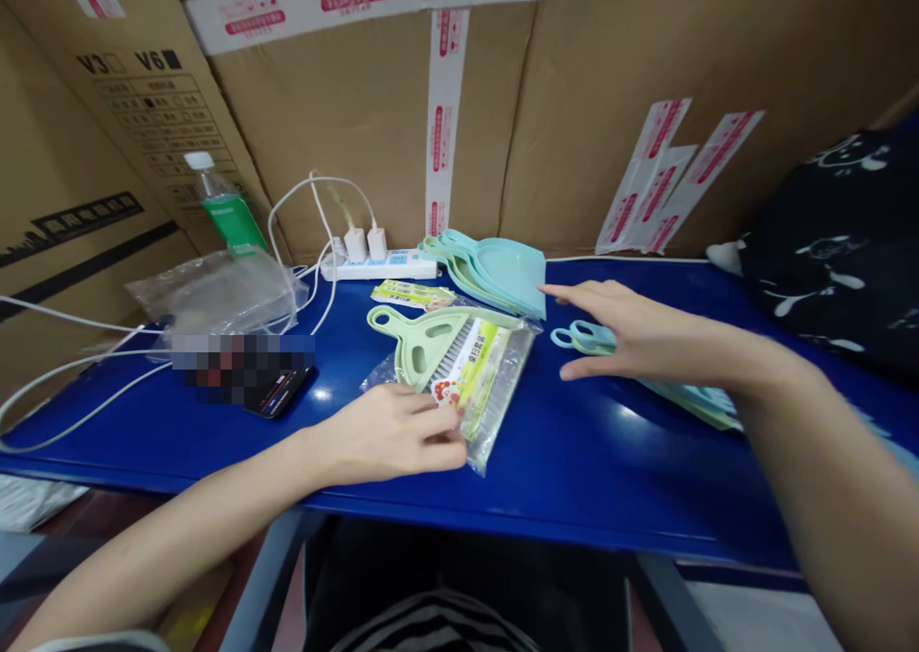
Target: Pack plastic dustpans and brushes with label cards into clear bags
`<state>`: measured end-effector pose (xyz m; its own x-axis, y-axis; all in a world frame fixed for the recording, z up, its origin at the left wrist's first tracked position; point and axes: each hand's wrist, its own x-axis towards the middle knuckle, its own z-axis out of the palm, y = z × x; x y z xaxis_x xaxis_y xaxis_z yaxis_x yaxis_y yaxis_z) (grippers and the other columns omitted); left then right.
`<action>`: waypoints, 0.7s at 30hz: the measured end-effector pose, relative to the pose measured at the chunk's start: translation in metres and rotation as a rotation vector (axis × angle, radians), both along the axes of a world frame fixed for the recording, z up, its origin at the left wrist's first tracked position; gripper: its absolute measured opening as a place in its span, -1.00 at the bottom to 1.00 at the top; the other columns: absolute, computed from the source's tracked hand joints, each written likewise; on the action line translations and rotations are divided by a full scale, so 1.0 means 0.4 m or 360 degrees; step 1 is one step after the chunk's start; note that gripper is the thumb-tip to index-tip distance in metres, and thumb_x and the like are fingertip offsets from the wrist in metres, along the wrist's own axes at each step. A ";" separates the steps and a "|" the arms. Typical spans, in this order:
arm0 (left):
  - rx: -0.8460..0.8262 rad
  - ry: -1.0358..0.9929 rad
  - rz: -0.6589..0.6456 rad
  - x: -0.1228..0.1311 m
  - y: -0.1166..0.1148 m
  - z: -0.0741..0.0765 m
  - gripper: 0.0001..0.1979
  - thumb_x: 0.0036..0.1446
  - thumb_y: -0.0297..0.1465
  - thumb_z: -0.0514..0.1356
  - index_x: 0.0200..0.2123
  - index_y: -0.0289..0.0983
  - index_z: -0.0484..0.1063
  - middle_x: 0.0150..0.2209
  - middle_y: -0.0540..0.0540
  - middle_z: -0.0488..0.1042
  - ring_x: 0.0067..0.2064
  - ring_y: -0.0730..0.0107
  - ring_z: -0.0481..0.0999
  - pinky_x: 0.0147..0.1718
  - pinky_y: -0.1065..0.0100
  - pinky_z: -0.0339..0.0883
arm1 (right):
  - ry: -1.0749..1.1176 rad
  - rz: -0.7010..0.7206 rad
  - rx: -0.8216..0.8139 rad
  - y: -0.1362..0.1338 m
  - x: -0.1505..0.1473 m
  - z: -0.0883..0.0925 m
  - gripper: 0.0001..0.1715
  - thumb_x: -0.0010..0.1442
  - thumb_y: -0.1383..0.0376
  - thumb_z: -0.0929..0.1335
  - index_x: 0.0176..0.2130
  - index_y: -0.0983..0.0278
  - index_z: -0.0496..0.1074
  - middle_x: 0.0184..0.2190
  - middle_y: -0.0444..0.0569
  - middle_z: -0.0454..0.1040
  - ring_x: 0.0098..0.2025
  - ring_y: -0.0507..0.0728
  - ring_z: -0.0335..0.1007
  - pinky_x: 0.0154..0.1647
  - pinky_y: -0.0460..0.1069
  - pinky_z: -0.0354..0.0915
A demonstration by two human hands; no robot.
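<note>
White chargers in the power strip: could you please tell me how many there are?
2, side by side on the power strip: left charger and right charger. None looks hidden.

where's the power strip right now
In the head view the white power strip lies at the back of the blue table, just left of the stacked dustpans.

On worktop (610, 460): bagged brush (459, 360) centre front, dustpan stack (495, 269) just behind it, power strip (380, 267) behind-left against cartons (323, 125), phone (280, 393) left of brush, loose brushes (585, 338) to the right.
</note>
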<state>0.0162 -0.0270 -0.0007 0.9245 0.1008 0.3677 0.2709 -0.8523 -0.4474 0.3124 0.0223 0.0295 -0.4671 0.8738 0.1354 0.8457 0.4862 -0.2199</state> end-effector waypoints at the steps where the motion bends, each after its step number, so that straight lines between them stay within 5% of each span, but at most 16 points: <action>1: 0.0020 -0.0009 0.0018 0.000 0.000 0.000 -0.80 0.29 -0.55 -0.02 -0.37 -0.20 0.28 -0.52 0.09 0.29 -0.50 0.53 0.32 -0.55 0.42 0.12 | 0.0042 0.0018 0.0070 -0.009 -0.019 -0.001 0.01 -0.06 -0.19 0.35 0.25 0.21 0.19 0.01 0.16 0.42 0.09 0.40 0.29 0.01 0.28 0.29; 5: 0.0089 0.0017 0.0161 -0.003 0.001 0.001 -0.80 0.28 -0.56 -0.05 -0.34 -0.20 0.26 -0.49 0.07 0.33 -0.52 0.52 0.33 -0.55 0.39 0.14 | 0.0294 -0.0032 0.0323 -0.046 -0.089 -0.004 -0.26 0.17 -0.09 0.21 0.19 0.25 0.23 -0.15 0.15 0.45 -0.06 0.33 0.34 -0.07 0.26 0.29; 8: 0.0123 0.0040 0.0282 -0.009 0.005 0.001 -0.82 0.26 -0.56 -0.04 -0.32 -0.20 0.25 -0.46 0.06 0.38 -0.52 0.50 0.36 -0.54 0.39 0.17 | 0.0507 0.0006 -0.0126 -0.063 -0.121 -0.007 -0.38 0.23 -0.03 0.18 0.13 0.27 0.23 -0.47 -0.05 0.43 -0.43 0.16 0.37 -0.37 0.09 0.35; 10: 0.0136 0.0036 0.0309 -0.010 0.007 0.000 -0.83 0.25 -0.56 -0.03 -0.32 -0.20 0.24 -0.44 0.06 0.39 -0.52 0.51 0.37 -0.53 0.40 0.18 | 0.0659 0.0084 -0.0563 -0.066 -0.136 -0.016 -0.41 0.26 0.02 0.17 0.16 0.28 0.14 -0.49 -0.10 0.43 -0.54 0.08 0.33 -0.51 0.01 0.33; 15: 0.0208 -0.0013 0.0303 -0.007 0.002 0.000 -0.85 0.23 -0.56 0.00 -0.32 -0.21 0.24 -0.48 0.08 0.36 -0.53 0.53 0.37 -0.53 0.41 0.15 | 0.1360 0.0210 -0.1250 -0.056 -0.178 -0.064 -0.43 0.23 0.11 0.26 0.11 0.16 -0.07 -0.27 -0.05 0.42 -0.33 0.07 0.44 -0.47 -0.03 0.42; 21: 0.0254 -0.0107 0.0239 0.000 -0.002 -0.002 -0.85 0.21 -0.58 0.02 -0.32 -0.22 0.24 -0.50 0.11 0.35 -0.55 0.55 0.34 -0.55 0.43 0.12 | 0.1826 0.0207 -0.1398 -0.058 -0.205 -0.095 -0.44 0.06 0.16 0.43 -0.09 0.12 0.06 -0.23 -0.12 0.40 -0.29 0.04 0.44 -0.29 0.00 0.45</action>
<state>0.0163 -0.0277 -0.0014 0.8765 0.1709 0.4501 0.4230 -0.7199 -0.5503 0.2305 -0.0010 -0.0085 -0.5529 0.8308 -0.0642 -0.0363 -0.1010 -0.9942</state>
